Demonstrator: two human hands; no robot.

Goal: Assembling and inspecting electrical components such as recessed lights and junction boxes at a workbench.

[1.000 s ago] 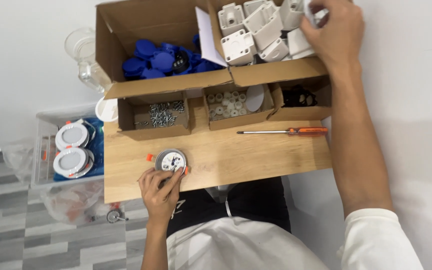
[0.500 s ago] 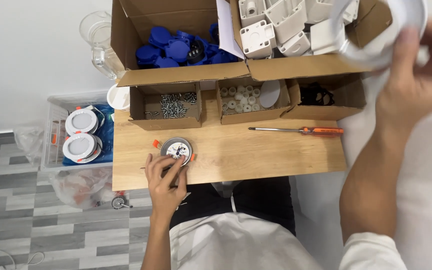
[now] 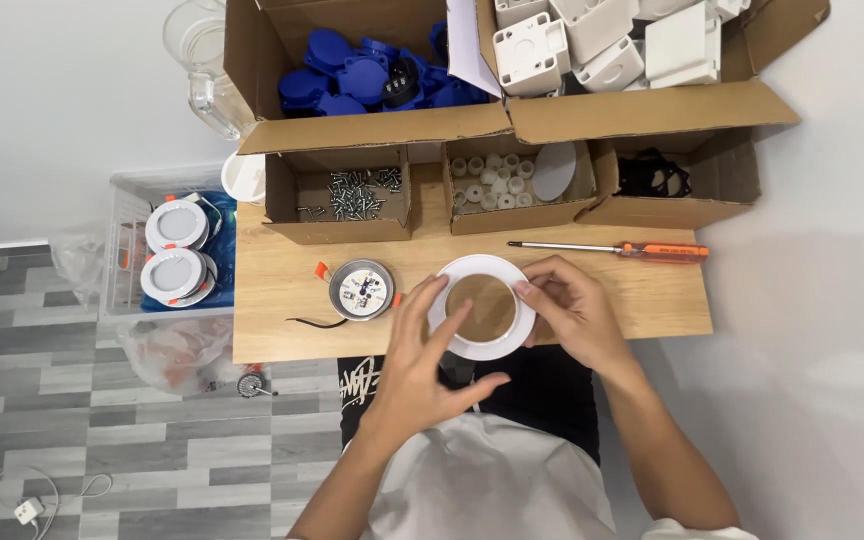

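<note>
The white ring (image 3: 482,307) lies flat on the wooden surface (image 3: 652,295), close to the near edge, with the bare wood showing through its round opening. It is a thin, smooth, circular trim with a plain rim and no visible fastener.

Risk points, as a judgement:
- The ring sits near the surface's near edge. A sideways push from either hand could slide it off into the person's lap.
- The light module (image 3: 361,289), a round metal disc with orange clips and a short black lead, lies just left of the ring. A sweep of the left hand could knock it or snag the lead.
- The ring looks thin; uneven pressure could flex it.

The left hand (image 3: 422,365) rests over the ring's left rim, fingers (image 3: 430,305) spread wide and laid flat, not closed on anything. The right hand (image 3: 572,310) cups the ring's right rim, fingers curled lightly against it, steadying rather than clamping.

Beyond the ring, an orange-handled screwdriver (image 3: 612,248) lies to the upper right. Behind the ring stand small cardboard boxes: screws (image 3: 357,190), white spacers (image 3: 492,180) and black parts (image 3: 652,172). Farther behind are larger boxes of blue caps (image 3: 352,80) and white housings (image 3: 592,40). Well left of the ring, a crate holds finished lamps (image 3: 177,250).
</note>
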